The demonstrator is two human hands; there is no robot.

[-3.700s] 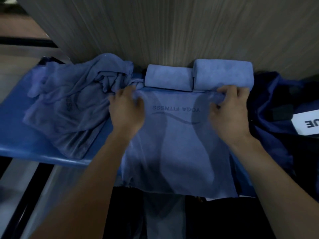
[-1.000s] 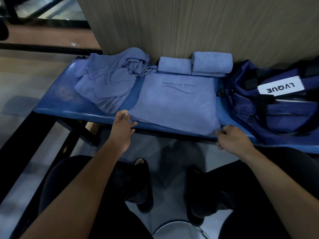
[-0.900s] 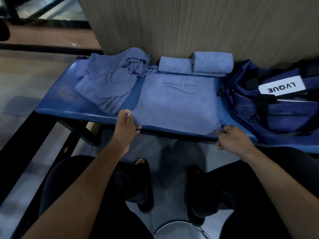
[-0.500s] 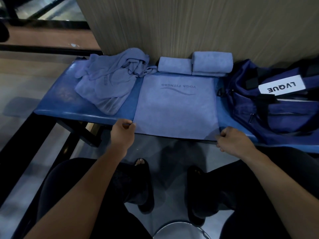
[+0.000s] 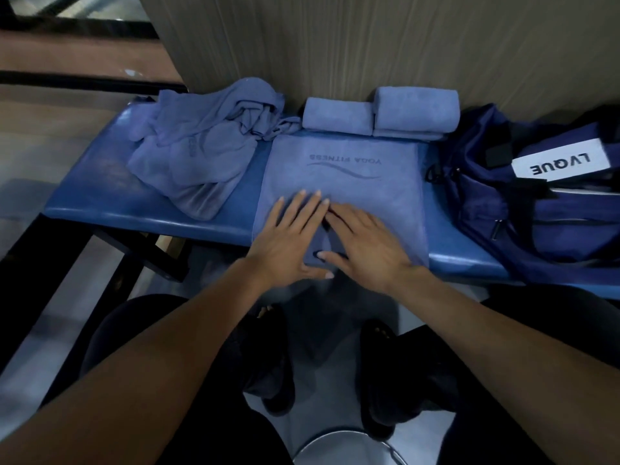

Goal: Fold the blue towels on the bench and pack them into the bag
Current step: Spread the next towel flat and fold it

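A rounded metal rim [image 5: 339, 446] is seen nearest, at the bottom edge of the view, with the person's dark-clad legs on either side of it and two dark shoes [image 5: 276, 360] on the floor beyond. Two bare forearms are stretched forward from there to the front edge of the bench [image 5: 110, 199].

A flat towel [image 5: 339, 176] is spread across the middle of the bench, its near edge reaching the front edge of the bench and its far edge close to the wall. It is printed with "YOGA FITNESS", read upside down from here. The left hand [image 5: 288, 239] is laid flat on the near part of this towel, fingers straight and spread, nothing gripped. The right hand [image 5: 362, 245] is laid flat just beside it, fingers likewise straight, so that the fingertips of both hands meet and a small triangle of towel is framed between the thumbs.

A crumpled towel [image 5: 201, 152] is heaped toward the left end of the bench, one twisted corner touching the far left corner of the flat towel. A dark blue bag [image 5: 523, 213] is set at the right end of the bench, a white label reading "LVQUE" lying on its top.

Along the back edge of the bench, against the wall [image 5: 369, 45], two folded towels are placed side by side and touching: a lower one [image 5: 337, 115] on the left and a thicker one [image 5: 416, 110] on the right, next to the bag.
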